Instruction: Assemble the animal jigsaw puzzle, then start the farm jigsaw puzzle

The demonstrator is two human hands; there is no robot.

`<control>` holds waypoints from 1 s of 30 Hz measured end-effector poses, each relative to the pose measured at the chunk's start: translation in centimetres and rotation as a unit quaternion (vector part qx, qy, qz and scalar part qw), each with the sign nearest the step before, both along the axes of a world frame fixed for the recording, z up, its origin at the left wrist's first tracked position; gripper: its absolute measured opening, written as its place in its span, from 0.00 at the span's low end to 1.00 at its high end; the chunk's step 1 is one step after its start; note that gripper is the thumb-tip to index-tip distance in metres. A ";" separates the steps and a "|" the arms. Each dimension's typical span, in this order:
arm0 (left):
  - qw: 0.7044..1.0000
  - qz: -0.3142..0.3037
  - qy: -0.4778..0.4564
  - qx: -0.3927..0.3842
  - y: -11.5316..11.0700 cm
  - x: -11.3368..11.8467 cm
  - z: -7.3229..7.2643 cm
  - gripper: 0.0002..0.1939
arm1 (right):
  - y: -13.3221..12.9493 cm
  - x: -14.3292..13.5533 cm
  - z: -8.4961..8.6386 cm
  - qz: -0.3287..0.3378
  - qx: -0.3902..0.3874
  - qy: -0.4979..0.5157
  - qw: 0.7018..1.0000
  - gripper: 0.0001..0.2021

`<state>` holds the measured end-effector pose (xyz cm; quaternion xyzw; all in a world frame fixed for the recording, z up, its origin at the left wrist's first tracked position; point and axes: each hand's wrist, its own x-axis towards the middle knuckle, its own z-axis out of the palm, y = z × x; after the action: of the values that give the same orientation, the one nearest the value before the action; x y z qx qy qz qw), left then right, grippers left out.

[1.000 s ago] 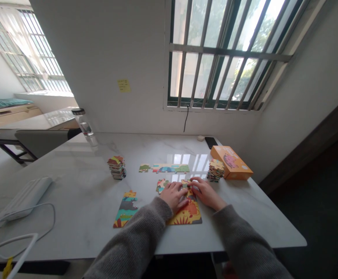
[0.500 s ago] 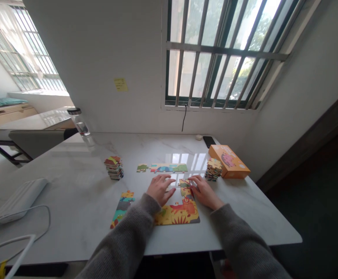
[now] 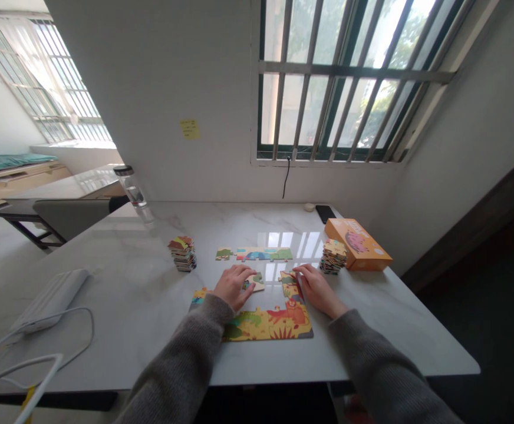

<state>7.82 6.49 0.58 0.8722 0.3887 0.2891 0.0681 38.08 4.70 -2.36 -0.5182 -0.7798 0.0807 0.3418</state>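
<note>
My left hand (image 3: 234, 287) holds a loose green jigsaw puzzle piece (image 3: 258, 284) between thumb and fingers, low over the table and partly covering it. My right hand (image 3: 319, 291) rests beside the right column of joined puzzle pieces (image 3: 290, 286), its fingers stretched out and fingertips touching the column's top edge. That column joins a bottom row (image 3: 261, 324) of yellow and green pieces with a red animal. Behind my hands lies a separate top strip of pieces (image 3: 259, 254). Left-side pieces (image 3: 198, 296) are mostly hidden by my left sleeve.
Stacks of puzzle pieces stand at left (image 3: 183, 254) and right (image 3: 333, 257). Beside the right stack lies an orange box (image 3: 358, 244), with a black phone (image 3: 326, 214) behind it. A bottle (image 3: 131, 186) stands at the far left; a white power strip (image 3: 53, 300) with cables lies nearer.
The green piece has come away from the top of the right column and moved left with my left hand. My right hand stays beside the column. The view has shifted slightly left.
</note>
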 end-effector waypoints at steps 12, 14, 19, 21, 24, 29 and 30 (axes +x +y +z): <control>0.985 -0.025 0.155 -0.067 6.7 2.5 2.1 0.15 | 7.1 -1.5 -0.1 -0.093 -0.016 -0.027 0.995 0.21; 0.973 0.001 0.211 -0.089 8.6 2.5 2.6 0.17 | 7.7 -1.5 0.0 -0.099 -0.026 -0.024 0.994 0.21; 0.953 0.065 0.270 -0.118 12.0 1.3 2.9 0.24 | 7.6 -1.5 0.3 -0.105 -0.045 -0.016 0.993 0.18; 0.947 0.079 0.281 -0.133 12.7 0.7 2.5 0.26 | 7.4 -1.7 0.4 -0.112 -0.055 -0.004 0.992 0.18; 0.945 0.076 0.284 -0.141 13.2 0.3 1.8 0.26 | 7.0 -1.8 0.5 -0.120 -0.074 0.028 0.990 0.19; 0.952 0.061 0.271 -0.130 12.8 0.2 1.0 0.22 | 6.2 -1.6 0.7 -0.118 -0.106 0.100 0.982 0.21; 0.953 0.059 0.269 -0.129 12.6 0.2 1.0 0.21 | 6.0 -1.5 0.9 -0.114 -0.113 0.121 0.980 0.21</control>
<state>8.07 19.10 1.60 0.8767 0.4778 -0.0052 0.0559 36.55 10.65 -1.50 -0.6257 -0.6542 0.1906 0.3798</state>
